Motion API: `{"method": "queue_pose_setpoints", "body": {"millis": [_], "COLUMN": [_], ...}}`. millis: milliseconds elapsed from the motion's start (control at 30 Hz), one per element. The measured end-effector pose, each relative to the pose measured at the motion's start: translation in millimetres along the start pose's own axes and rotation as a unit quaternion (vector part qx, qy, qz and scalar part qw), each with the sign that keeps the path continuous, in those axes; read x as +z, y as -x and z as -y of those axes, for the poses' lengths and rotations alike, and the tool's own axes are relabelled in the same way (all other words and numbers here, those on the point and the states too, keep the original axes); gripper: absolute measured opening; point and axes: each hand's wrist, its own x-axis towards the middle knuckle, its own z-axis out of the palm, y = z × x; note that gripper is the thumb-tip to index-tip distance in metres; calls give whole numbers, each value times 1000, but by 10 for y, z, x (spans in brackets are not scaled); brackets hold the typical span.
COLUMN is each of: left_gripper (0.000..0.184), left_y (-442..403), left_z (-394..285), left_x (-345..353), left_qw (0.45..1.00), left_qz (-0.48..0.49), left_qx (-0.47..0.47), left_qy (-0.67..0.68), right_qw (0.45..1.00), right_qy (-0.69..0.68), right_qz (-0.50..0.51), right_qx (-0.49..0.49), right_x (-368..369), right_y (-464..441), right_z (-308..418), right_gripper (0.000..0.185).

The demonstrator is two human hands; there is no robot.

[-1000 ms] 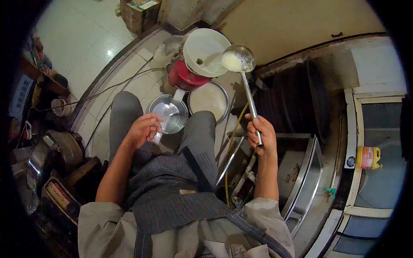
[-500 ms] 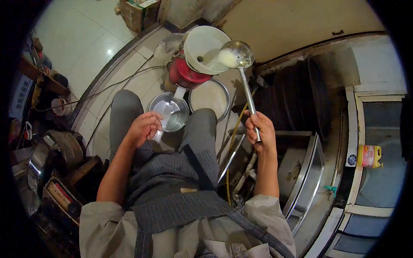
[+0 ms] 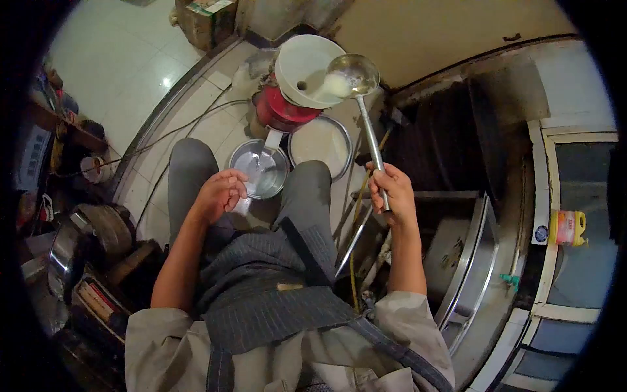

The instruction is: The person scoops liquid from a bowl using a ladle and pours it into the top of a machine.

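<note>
My right hand (image 3: 394, 189) is wrapped round the handle end of a long metal ladle (image 3: 370, 127). The ladle's bowl is tipped over the right rim of a white funnel-shaped hopper (image 3: 290, 62), with milky liquid at its lip. Below the hopper is a red machine body (image 3: 285, 110) whose pale spout (image 3: 274, 138) points at a round metal pot (image 3: 277, 183) between my knees. My left hand (image 3: 224, 191) hovers near that pot's left side, fingers loosely curled, with nothing visible in them. Beside the pot stands a wider metal basin (image 3: 318, 151) of creamy, pale contents.
A steel sink-like tray (image 3: 450, 255) and dark round drums (image 3: 444, 144) stand to my right. Pots and clutter (image 3: 78, 248) crowd the left. A cable (image 3: 176, 123) crosses the tiled floor. A yellow jug (image 3: 567, 227) sits at the far right.
The ladle has shifted slightly left and its bowl has tipped further toward the hopper. My left hand has hardly moved. The camera view has shifted a little.
</note>
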Motion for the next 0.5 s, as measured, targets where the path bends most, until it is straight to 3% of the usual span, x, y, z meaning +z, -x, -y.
{"method": "queue_pose_setpoints", "body": {"millis": [333,400,500], "left_gripper": [33,35,37], "left_y": [30,30,29], "left_z": [-15,-17,-24], "left_x": [73,66,55], "left_qw": [1000,999,999], "left_qz": [-24,-35,-29], "left_qx": [0,-2,-3], "left_qy": [-16,-26,-23], "right_qw": [998,997,995], "right_qy": [63,70,88], "right_qz": [-12,-17,-24], "right_qx": [-4,-25,-32], "right_x": [5,21,15], "right_y": [-17,1,-11], "right_z": [-137,-136,-229], "right_gripper": [29,15,19]}}
